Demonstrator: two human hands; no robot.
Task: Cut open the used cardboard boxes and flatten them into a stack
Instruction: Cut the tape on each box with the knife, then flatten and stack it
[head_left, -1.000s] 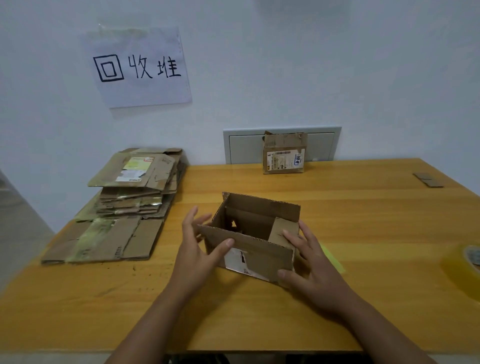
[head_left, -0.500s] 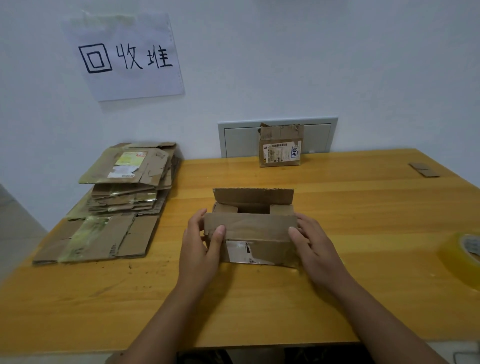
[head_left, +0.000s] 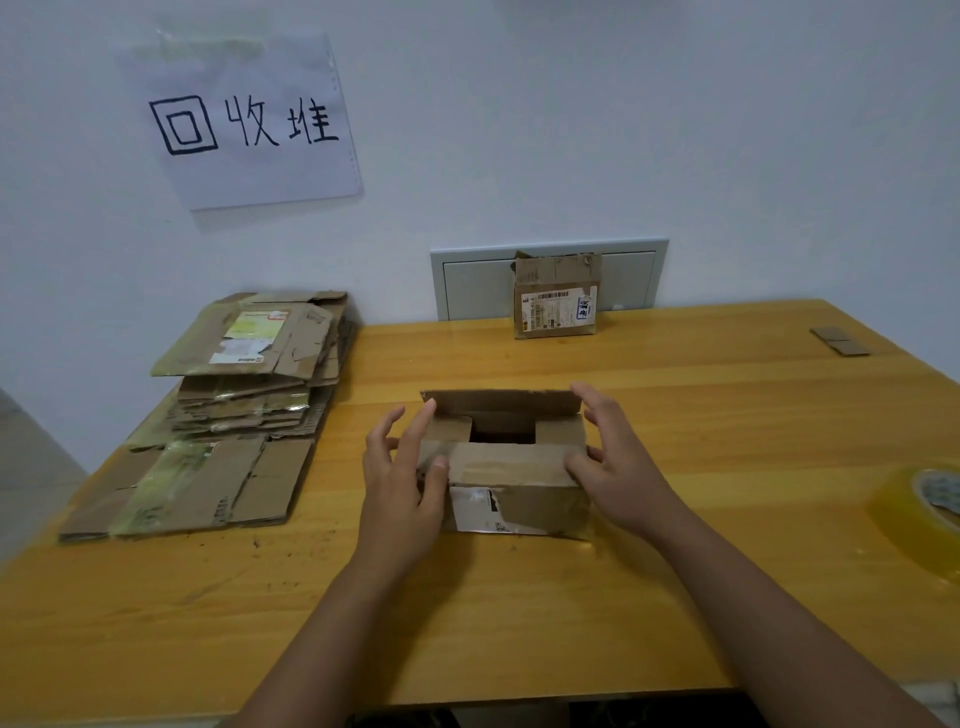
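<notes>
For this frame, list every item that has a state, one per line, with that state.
Cardboard box: upright on the table, not flattened, top flaps partly open.
Left hand: open, fingers against the box's left end.
Right hand: open, fingers at the box's right end.
Stack of flattened boxes: flat, piled at the table's left.
Small box: leaning against the wall panel, top torn.
Tape roll: lying flat at the right edge.

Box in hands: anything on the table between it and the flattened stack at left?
Nothing visible. The box, between the left hand and right hand, is separated from the stack only by bare table.
</notes>
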